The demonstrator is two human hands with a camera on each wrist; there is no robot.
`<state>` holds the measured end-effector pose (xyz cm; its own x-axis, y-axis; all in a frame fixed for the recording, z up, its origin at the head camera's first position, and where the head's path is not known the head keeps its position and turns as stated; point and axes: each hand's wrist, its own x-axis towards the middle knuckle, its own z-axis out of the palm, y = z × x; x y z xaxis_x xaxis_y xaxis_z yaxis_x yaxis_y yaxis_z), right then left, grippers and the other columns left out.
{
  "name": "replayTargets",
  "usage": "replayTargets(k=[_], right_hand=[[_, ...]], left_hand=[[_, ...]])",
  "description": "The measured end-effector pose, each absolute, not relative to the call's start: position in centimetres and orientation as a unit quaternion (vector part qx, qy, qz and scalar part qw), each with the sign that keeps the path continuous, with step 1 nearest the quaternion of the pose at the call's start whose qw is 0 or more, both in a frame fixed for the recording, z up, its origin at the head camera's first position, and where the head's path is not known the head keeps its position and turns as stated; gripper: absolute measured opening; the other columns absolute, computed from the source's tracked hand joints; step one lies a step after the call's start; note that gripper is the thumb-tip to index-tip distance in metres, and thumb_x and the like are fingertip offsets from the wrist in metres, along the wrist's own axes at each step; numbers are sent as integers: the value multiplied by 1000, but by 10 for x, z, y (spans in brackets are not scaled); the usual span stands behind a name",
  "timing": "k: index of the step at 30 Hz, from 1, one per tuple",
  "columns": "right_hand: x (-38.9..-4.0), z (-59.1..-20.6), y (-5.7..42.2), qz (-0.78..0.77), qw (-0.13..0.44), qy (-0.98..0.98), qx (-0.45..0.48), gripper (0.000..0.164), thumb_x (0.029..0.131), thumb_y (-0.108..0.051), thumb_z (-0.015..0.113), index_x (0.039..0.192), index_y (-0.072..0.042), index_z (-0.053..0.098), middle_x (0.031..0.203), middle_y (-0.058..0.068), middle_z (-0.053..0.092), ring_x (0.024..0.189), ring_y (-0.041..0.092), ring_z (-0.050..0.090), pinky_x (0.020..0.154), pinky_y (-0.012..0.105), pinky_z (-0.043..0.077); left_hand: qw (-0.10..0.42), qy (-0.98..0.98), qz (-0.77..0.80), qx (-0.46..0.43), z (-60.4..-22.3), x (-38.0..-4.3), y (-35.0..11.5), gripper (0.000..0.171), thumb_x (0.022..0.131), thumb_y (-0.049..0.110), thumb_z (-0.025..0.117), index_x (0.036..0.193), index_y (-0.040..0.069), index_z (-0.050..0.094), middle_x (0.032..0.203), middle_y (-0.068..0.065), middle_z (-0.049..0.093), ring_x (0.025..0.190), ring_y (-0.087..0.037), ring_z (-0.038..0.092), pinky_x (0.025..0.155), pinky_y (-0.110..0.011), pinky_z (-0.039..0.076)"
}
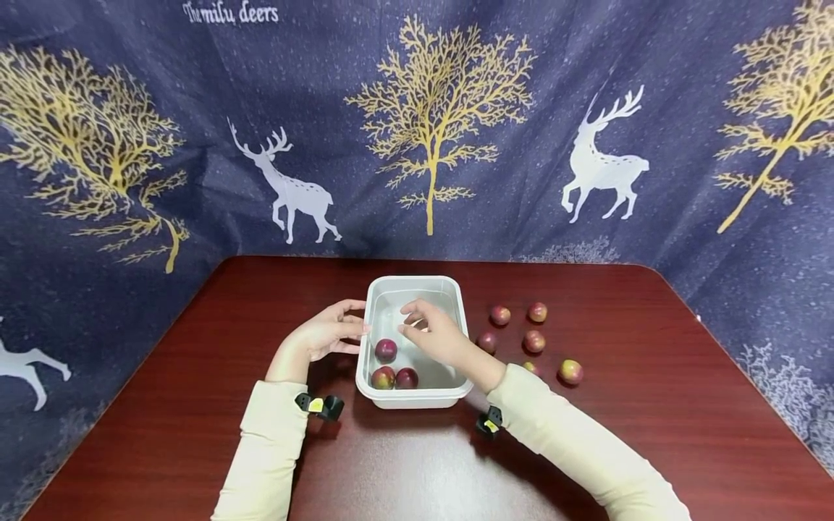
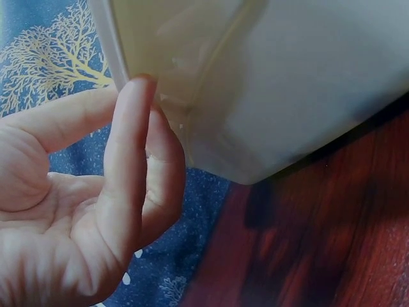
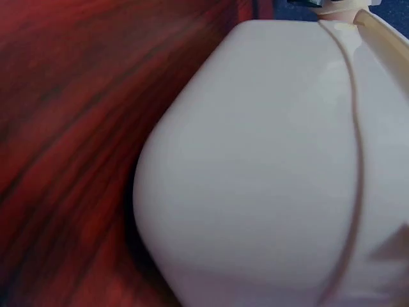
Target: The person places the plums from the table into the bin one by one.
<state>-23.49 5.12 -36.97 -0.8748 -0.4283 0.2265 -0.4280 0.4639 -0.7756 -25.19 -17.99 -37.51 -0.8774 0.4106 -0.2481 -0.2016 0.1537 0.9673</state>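
Note:
A white rectangular plastic container [image 1: 414, 395] stands near the middle of the table. Inside it, three plums show toward the near left: a dark red plum [image 1: 386, 351], a red-yellow plum [image 1: 383, 378] and another dark plum [image 1: 407, 378]. My left hand [image 1: 329, 331] holds the container's left side, its fingertips at the rim and outer wall. Over the container's interior hovers my right hand [image 1: 438, 337], fingers loosely bent, with a gap between thumb and forefinger and no fruit visible there. The right wrist view shows the container's outer wall [image 3: 255, 153], not the fingers.
Several plums lie on the dark red table [image 1: 625, 434] right of the container, among them a yellowish plum [image 1: 570, 372] and a red plum [image 1: 537, 312]. The right forearm partly covers one plum [image 1: 531, 367]. A dark blue cloth [image 1: 495, 202] with deer and trees hangs behind.

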Motion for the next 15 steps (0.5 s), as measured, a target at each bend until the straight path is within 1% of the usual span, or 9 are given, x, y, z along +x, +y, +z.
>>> replayTargets(k=[5, 9, 15], right_hand=[[-232, -366, 59, -414, -55, 861, -289, 27, 90, -14, 60, 114, -2, 57, 103, 16, 67, 93, 26, 64, 78, 40, 55], [-229, -360, 64, -380, -79, 867, -312, 28, 90, -16, 60, 113, -1, 57, 103, 18, 67, 94, 27, 63, 77, 42, 55], [-223, -355, 74, -335, -114, 876, -328, 25, 87, -16, 63, 108, -1, 60, 101, 15, 67, 92, 29, 63, 76, 38, 54]], left_hand=[[237, 724, 644, 75, -375, -250, -179, 64, 92, 5, 55, 145, -1, 21, 125, -31, 47, 97, -22, 63, 81, -36, 56], [235, 726, 642, 76, -373, -249, -179, 64, 92, 5, 55, 145, -2, 20, 126, -32, 46, 95, -22, 62, 80, -35, 56], [235, 724, 644, 78, -372, -249, -177, 63, 92, 4, 55, 145, -2, 20, 127, -33, 45, 94, -20, 62, 81, -36, 56]])
